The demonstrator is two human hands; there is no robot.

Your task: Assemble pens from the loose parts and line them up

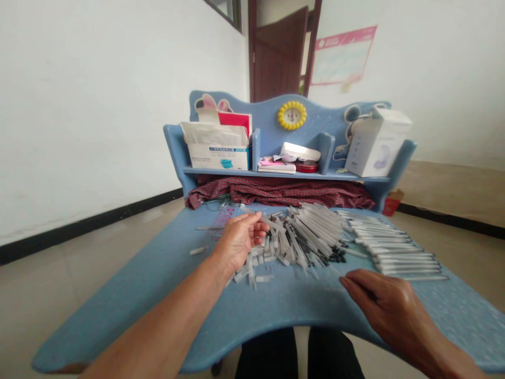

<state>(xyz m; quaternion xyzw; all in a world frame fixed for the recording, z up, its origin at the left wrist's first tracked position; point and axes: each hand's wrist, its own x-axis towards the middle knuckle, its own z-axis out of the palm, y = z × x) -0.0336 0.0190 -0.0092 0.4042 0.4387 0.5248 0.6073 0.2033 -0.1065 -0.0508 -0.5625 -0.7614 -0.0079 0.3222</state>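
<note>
Over the left side of a heap of pen parts is my left hand [242,239], its fingers curled and thumb stretched along them. A translucent pen cap [275,225] sticks out at its fingertips. Beneath and beside it lie more loose clear caps [265,278]. My right hand [384,297] is closed in a pinch above the table's front right. A faint, blurred clear sliver shows at its fingertips, too indistinct to name. Clear pen barrels [317,226] with dark tips fan out between the hands. Assembled pens [394,247] lie in a row beyond my right hand.
The blue table [150,284] has a curved front edge. At its back, a shelf [339,176] carries a mask box [219,158], a white carton [376,142] and a yellow flower clock [292,115]. Checked cloth [276,190] lies under it. One cap [198,250] sits apart at left.
</note>
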